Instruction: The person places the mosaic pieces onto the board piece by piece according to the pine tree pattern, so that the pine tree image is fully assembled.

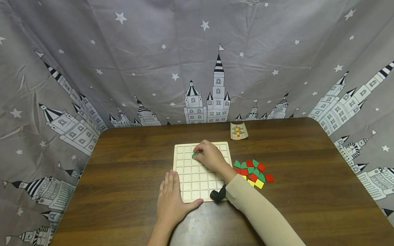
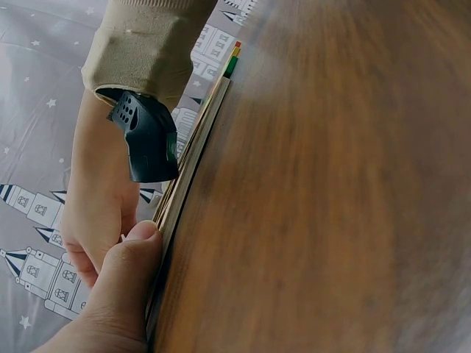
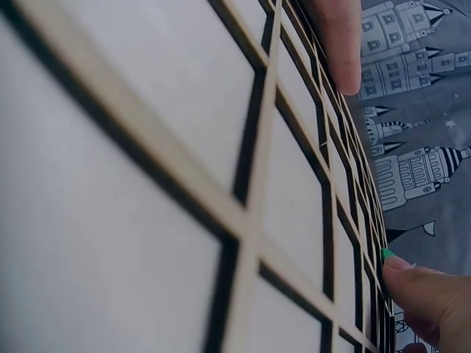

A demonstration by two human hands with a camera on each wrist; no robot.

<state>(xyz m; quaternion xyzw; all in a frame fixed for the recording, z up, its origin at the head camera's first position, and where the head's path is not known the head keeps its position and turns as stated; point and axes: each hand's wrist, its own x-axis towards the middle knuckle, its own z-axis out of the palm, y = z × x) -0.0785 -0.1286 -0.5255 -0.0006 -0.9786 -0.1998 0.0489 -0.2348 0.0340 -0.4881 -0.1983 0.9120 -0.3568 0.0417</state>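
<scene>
A pale wooden grid board [image 1: 195, 177] with square recesses lies on the table. Over its upper part my right hand [image 1: 210, 157] pinches a green leaf-shaped tile [image 1: 195, 154] between thumb and fingertips. The same tile [image 3: 386, 253] shows as a small green tip in the right wrist view, right at the grid. My left hand [image 1: 171, 201] rests at the board's lower left corner, fingers straight along the left edge and thumb along the near edge. In the left wrist view the left thumb [image 2: 136, 257] presses the board's rim.
Right of the board lie several loose tiles: green leaf-shaped ones [image 1: 250, 169], red squares [image 1: 269, 177] and yellow squares [image 1: 259, 184]. A small pattern card [image 1: 239, 131] lies behind the board. A grey castle-print curtain [image 1: 147, 68] hangs behind the wooden table [image 1: 123, 184].
</scene>
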